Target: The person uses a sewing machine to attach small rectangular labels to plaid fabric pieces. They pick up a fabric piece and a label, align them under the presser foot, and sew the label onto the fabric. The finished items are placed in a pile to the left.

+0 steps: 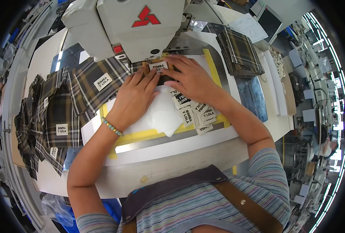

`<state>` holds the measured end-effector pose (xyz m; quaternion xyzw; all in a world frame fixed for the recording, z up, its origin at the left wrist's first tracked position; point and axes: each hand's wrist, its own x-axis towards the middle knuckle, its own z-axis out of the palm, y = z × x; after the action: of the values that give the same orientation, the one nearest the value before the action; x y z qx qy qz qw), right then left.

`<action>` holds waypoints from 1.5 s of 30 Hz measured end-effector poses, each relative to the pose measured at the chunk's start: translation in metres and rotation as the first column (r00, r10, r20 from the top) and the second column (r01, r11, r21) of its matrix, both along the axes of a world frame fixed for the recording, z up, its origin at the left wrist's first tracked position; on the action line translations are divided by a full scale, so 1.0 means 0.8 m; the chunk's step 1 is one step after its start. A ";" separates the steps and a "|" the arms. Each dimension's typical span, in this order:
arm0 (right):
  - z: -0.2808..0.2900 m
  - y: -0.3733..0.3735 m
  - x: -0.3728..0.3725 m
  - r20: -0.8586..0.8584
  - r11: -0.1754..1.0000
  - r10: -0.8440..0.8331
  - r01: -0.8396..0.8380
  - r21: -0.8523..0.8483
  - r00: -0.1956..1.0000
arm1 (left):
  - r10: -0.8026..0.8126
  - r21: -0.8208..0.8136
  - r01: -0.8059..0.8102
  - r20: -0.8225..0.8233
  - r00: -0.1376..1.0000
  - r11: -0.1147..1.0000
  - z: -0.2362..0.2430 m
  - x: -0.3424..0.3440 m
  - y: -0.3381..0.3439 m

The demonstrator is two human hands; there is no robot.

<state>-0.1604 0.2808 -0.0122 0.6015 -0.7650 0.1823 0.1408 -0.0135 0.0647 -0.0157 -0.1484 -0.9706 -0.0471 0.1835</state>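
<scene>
A white cloth label point(158, 66) with dark printing lies at the work spot beneath the sewing machine head point(141, 31). My left hand point(136, 93) rests flat, fingers stretched out, its fingertips on the label's left and lower side. From the right, my right hand point(190, 77) touches the label's other edge with bent, spread fingers; its thumb sits apart, lower down. What lies under the fingertips is partly hidden. Just below the hands is a loose pile of similar labels point(197, 112), mostly white, on white sheets point(162, 116).
Plaid fabric pieces point(61, 105), several bearing white labels, spread over the left side of the table. A neat stack of plaid pieces point(240, 52) stands at the back right, near papers point(248, 27) and a screen point(269, 24). Yellow tape point(141, 136) borders the work plate.
</scene>
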 end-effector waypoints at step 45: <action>-0.018 -0.004 -0.045 0.337 0.976 0.013 0.061 -0.207 0.941 | 0.023 -0.063 -0.029 -0.091 0.996 0.998 0.007 0.003 -0.002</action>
<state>-0.1963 0.2774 -0.0265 0.5332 -0.7610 0.3620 0.0742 -0.0115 0.0631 -0.0102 -0.1434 -0.9642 -0.0067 0.2231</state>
